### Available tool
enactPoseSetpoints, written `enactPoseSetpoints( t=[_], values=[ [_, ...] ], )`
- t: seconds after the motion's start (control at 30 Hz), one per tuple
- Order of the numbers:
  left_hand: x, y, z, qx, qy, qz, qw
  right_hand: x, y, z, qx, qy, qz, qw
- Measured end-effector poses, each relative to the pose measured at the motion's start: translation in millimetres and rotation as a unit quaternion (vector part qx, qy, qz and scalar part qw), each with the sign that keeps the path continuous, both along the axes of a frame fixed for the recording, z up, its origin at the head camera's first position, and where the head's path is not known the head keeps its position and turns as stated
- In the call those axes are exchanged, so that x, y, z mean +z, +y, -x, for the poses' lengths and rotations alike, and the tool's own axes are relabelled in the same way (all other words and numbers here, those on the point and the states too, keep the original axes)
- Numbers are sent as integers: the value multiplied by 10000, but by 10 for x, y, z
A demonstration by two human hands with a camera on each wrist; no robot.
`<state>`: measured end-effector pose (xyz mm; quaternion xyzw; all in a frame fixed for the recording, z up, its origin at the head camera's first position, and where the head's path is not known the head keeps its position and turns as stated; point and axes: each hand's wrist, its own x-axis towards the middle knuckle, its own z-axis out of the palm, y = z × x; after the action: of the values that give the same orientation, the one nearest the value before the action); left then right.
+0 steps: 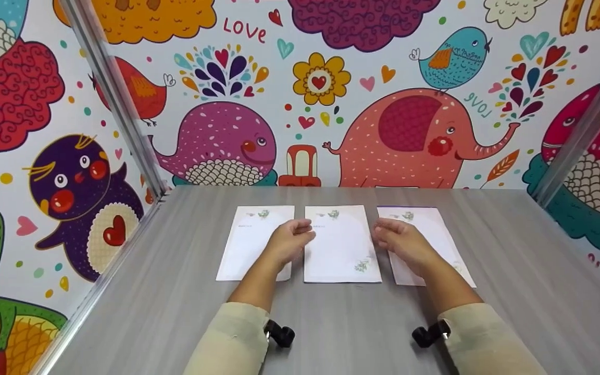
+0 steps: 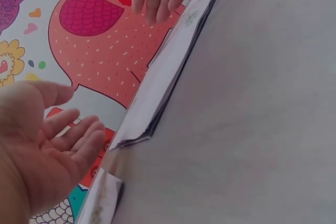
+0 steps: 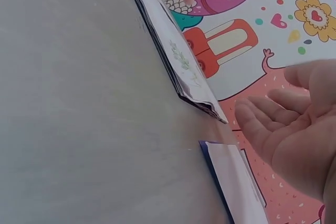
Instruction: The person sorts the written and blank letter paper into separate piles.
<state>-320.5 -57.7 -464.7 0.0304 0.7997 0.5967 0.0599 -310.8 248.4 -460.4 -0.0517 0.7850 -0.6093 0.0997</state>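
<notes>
Paper: none of it in my grip. The fingers of my left hand (image 1: 288,244) lie loosely bent, side by side, thumb standing apart, pinching nothing; those of my right hand (image 1: 404,244) match. Left hovers by the gap between the left paper (image 1: 250,245) and the middle paper (image 1: 340,245); right, by the gap between the middle paper and the right paper (image 1: 433,224). No contact that I can make out. Risks, my judgement: a careless descent could knock a paper askew, fingertips being so near the edges; layers look loose along the middle paper's side, so a pinch might catch only the top one and crease it; the grey table (image 1: 347,323) seems smooth, so a sideways brush could slide one paper into its neighbour. Count: hands, 2; papers, 3, in one row, apart; green sprigs on the middle paper, 2; black clips (image 1: 280,334) at the wrists, 2; pale sleeves (image 1: 229,338), 2; table, 1; slanting metal posts (image 1: 111,88), 2; on the printed wall (image 1: 258,57), elephant, 1, yellow flower, 1.
</notes>
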Motion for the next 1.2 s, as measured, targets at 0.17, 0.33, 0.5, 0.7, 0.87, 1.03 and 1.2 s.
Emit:
enactPoseSetpoints(
  t=[0.17, 0.33, 0.5, 0.7, 0.87, 1.03, 1.2],
  values=[
    [-31, 2, -44, -599, -67, 746, 9954, -50, -60, -8, 319, 202, -1038, 9939],
    [-46, 37, -98, -928, -73, 1510, 9841, -77, -80, -44, 830, 572, -1760, 9792],
    [-58, 47, -119, -1149, 128, 2058, 9717, -80, -101, -59, 1122, 883, -2465, 9586],
    [-35, 56, -157, -1506, 372, 2770, 9483, -78, -143, -95, 1259, 934, -3254, 9325],
    [-15, 63, -168, -1643, 446, 2980, 9392, -83, -165, -112, 1077, 837, -3420, 9297],
    [-4, 64, -169, -1641, 390, 3015, 9384, -76, -176, -121, 1021, 832, -3403, 9310],
    [-4, 61, -168, -1629, 647, 3265, 9288, -75, -170, -110, 1033, 1036, -3369, 9301]
  ],
)
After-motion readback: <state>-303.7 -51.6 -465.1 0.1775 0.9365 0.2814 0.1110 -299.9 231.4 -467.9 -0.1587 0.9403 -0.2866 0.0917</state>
